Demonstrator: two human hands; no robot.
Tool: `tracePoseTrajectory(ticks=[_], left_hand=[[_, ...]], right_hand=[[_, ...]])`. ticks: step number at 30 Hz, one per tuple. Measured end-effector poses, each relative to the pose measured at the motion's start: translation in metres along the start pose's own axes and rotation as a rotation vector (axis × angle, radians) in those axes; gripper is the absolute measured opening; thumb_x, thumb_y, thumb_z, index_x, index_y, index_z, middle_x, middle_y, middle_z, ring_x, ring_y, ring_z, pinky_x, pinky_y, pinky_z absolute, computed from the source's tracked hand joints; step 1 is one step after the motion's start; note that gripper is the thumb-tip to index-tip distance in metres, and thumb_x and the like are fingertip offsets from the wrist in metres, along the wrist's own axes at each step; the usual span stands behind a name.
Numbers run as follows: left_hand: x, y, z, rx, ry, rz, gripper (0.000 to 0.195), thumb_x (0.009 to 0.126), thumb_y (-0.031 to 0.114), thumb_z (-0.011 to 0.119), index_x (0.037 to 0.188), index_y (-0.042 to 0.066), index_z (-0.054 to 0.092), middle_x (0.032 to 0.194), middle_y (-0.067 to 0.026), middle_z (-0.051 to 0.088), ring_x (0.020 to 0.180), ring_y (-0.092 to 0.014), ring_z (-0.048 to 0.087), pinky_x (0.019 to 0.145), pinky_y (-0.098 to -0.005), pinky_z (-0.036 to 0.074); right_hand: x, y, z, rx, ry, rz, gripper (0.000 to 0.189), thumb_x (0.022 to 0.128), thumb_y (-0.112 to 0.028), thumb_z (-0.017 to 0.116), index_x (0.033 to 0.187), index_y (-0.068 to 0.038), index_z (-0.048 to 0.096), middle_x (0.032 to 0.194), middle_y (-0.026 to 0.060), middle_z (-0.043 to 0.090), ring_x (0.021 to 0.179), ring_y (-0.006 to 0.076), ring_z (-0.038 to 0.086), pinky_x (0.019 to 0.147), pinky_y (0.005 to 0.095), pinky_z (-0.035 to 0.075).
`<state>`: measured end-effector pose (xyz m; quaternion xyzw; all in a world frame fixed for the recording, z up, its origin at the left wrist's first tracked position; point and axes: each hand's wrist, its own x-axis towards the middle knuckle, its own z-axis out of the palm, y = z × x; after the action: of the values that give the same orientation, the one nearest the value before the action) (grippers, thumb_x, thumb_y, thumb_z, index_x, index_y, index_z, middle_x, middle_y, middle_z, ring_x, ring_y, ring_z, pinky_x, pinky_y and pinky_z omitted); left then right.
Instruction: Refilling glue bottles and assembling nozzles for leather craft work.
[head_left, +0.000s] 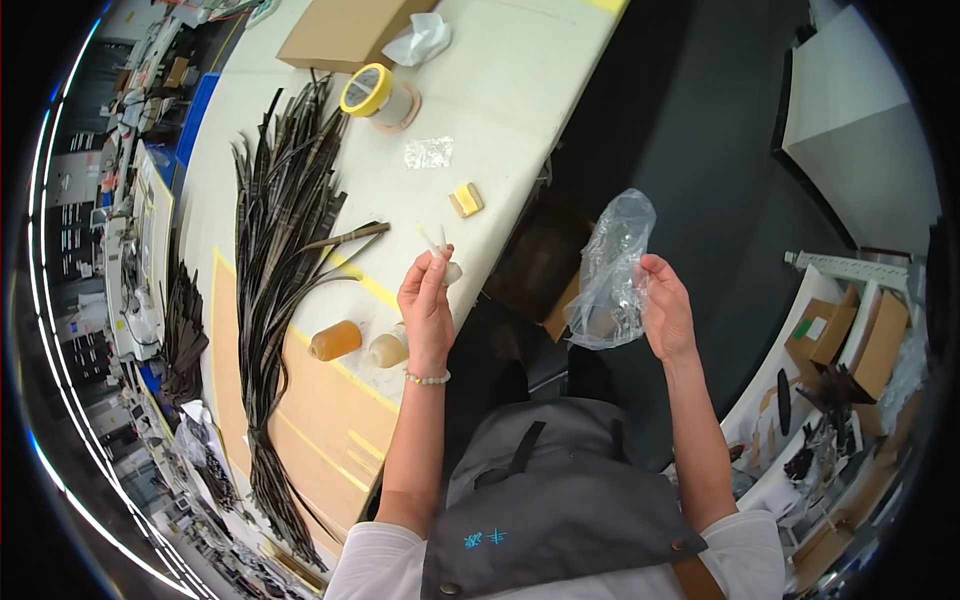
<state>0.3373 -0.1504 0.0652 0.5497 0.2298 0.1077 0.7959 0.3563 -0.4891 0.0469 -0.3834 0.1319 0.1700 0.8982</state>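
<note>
My left hand (427, 300) pinches small white pointed pieces (435, 244), possibly plastic nozzle tips, over the table's edge. Out over the dark floor, my right hand (666, 304) holds a clear plastic bag (616, 270) by its side. Past my left hand on the white table (480, 112) sit a small yellow block (466, 200) and a flat clear packet (429, 152). Near my left wrist lie an amber bottle (335, 340) and a paler bottle (388, 347), partly hidden by the wrist. Long dark strips (277, 217) lie bundled to the left.
A tub with a yellow lid (367, 90), a cardboard box (337, 30) and crumpled white plastic (420, 39) stand farther up the table. A brown stool or box (541, 244) is below the table edge. Shelving with cardboard boxes (825, 326) is at the right.
</note>
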Motion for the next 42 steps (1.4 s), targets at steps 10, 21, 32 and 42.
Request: tracePoseTrajectory(ticks=[10,21,32,42], left_hand=[[0.062,-0.011,-0.046,0.779,0.291,-0.120,0.036,0.085,0.037,0.079,0.097,0.003,0.080,0.108,-0.0143,0.077,0.097,-0.019,0.069,0.089,-0.0308,0.050],[0.049,0.004,-0.028,1.381,0.466,0.128,0.045,0.078,0.040,0.082,0.110,0.008,0.076,0.151,-0.0164,0.054,0.141,-0.036,0.046,0.111,-0.0597,0.032],[-0.118,0.119,0.163,0.850,-0.374,0.597,0.038,0.083,0.020,0.083,0.114,0.007,0.065,0.111,-0.0070,0.068,0.112,-0.026,0.061,0.099,-0.0398,0.042],[-0.098,0.112,0.137,0.510,-0.196,0.515,0.011,0.100,0.008,0.066,0.101,-0.001,0.061,0.085,-0.0148,0.068,0.074,-0.025,0.065,0.068,-0.0354,0.053]], right_hand=[[0.005,-0.072,0.070,-0.126,-0.173,0.056,0.044,0.091,-0.015,0.072,0.130,-0.004,0.054,0.119,0.0041,0.056,0.116,0.0126,0.052,0.108,0.0289,0.038],[-0.022,-0.116,0.097,-0.126,-0.269,0.094,0.036,0.096,-0.019,0.066,0.127,-0.005,0.057,0.118,0.0038,0.058,0.115,0.0134,0.053,0.106,0.0305,0.040],[-0.026,-0.135,0.144,-0.143,-0.413,0.045,0.044,0.096,-0.022,0.065,0.134,-0.003,0.052,0.123,0.0073,0.056,0.121,0.0160,0.052,0.110,0.0332,0.038],[-0.043,-0.082,0.145,-0.836,-0.255,-0.194,0.050,0.091,-0.017,0.076,0.135,-0.007,0.056,0.146,0.0127,0.052,0.130,0.0244,0.054,0.109,0.0390,0.046]])
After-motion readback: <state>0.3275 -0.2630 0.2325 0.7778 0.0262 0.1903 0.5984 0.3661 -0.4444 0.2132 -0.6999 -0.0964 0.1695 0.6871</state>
